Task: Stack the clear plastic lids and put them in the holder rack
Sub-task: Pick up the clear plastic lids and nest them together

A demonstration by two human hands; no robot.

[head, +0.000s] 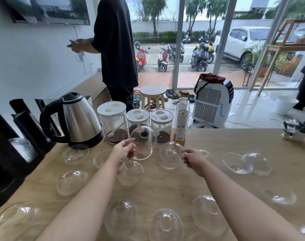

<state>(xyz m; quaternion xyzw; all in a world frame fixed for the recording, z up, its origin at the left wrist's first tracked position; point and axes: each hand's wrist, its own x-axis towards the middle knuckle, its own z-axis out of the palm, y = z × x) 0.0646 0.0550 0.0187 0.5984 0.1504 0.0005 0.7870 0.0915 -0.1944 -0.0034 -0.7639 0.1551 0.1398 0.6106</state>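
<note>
Several clear plastic dome lids lie scattered over the wooden table [217, 176]. My left hand [123, 151] pinches the rim of one dome lid [145, 141] and holds it lifted and tilted in front of the jars. My right hand [191, 158] pinches the edge of a second lid [170, 156], raised beside the first. More lids lie below, such as a lid [130, 173] under my left wrist and a lid [166, 225] at the near edge. The black holder rack [12, 136] stands at the left with stacked lids [24, 149] in one slot.
A steel kettle [78, 119] sits at the back left. Three white-lidded jars [113, 122] and a glass bottle [182, 117] line the table's far edge. A small potted plant [299, 129] is at the right. A person in black [117, 49] stands beyond the table.
</note>
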